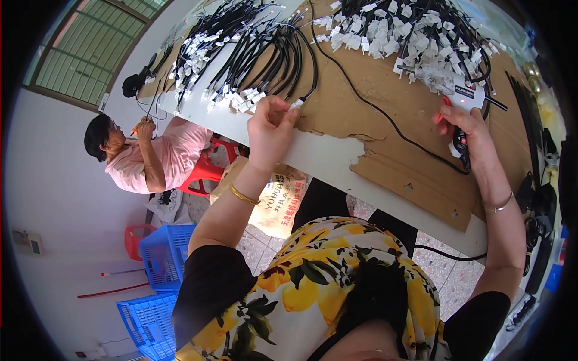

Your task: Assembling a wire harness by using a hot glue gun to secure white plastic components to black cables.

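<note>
White desk (328,157) with a torn brown cardboard sheet (385,108) laid over most of it; cardboard edge is ragged toward the person, one separate strip overlapping at the near edge. Room: pale wall, barred window (90,48) at upper left, speckled tile floor (259,243) under the desk. Left hand (269,129) pinches the white connector end of a black cable (298,103), thumb and fingers closed on it just at the desk's near edge; that cable loops up into the middle bundle (265,60). Right hand (466,129) rests on a small white tester box (468,93) with a red light lit, fingers curled against it, one red-painted nail on the box; can't tell if it's actually gripped. A long single black lead (373,108) runs across the cardboard to that spot. Cable stock: three groups visible — one bundle far left (205,42), the middle bundle, one big loose heap (415,30) top right, all black with white connectors; individual count too dense to tell. Black cable ties (527,114) lie along the right edge. One bracelet per wrist: gold on left (242,195), thin silver on right (501,206). Floor side: two blue crates (165,253), one red plastic stool (205,171), one printed sack (280,201) under the desk. One other person in pink (150,153) sits at the far-left end of the desk, hands up on a cable.
</note>
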Demonstrator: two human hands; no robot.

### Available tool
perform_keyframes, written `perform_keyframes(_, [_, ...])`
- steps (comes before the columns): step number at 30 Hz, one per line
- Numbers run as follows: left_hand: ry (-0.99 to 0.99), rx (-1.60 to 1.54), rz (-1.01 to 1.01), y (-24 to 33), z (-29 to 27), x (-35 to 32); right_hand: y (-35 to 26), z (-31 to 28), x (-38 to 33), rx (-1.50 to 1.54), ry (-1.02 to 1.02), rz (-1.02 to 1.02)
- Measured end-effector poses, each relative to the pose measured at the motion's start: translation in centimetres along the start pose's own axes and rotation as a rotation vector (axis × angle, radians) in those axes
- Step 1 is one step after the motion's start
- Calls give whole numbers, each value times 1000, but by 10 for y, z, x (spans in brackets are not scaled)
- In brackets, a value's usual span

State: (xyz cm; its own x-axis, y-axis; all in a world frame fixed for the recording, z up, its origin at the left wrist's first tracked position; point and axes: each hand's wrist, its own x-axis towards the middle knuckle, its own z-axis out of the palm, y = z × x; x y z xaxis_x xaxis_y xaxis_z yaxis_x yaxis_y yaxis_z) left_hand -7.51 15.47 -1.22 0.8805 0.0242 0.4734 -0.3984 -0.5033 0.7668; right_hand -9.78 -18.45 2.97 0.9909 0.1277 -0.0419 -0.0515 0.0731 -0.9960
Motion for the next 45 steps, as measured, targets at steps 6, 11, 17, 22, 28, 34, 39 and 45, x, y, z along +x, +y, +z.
perform_keyframes(6, [80,270,75,-9,-11,-3,1,2,2,-13,-13,5])
perform_keyframes(11, [33,474,232,-9,-18,-3,-6,6,-2,-39,-4,22])
perform_keyframes(17, [26,497,383,1,-22,0,1,1,0,-53,0,23])
perform_keyframes(22, [96,597,422,-5,-33,5,0,3,0,-70,-16,65])
perform_keyframes(28, [27,564,359,-19,-32,15,-1,4,0,-87,-16,72])
perform_keyframes(34, [146,121,41,-28,-40,28,1,1,0,-80,-32,72])
perform_keyframes(39, [221,-169,-126,-22,-43,28,2,2,0,-53,1,78])
perform_keyframes(45, [124,277,16,-26,-34,14,0,4,1,-29,-5,72])
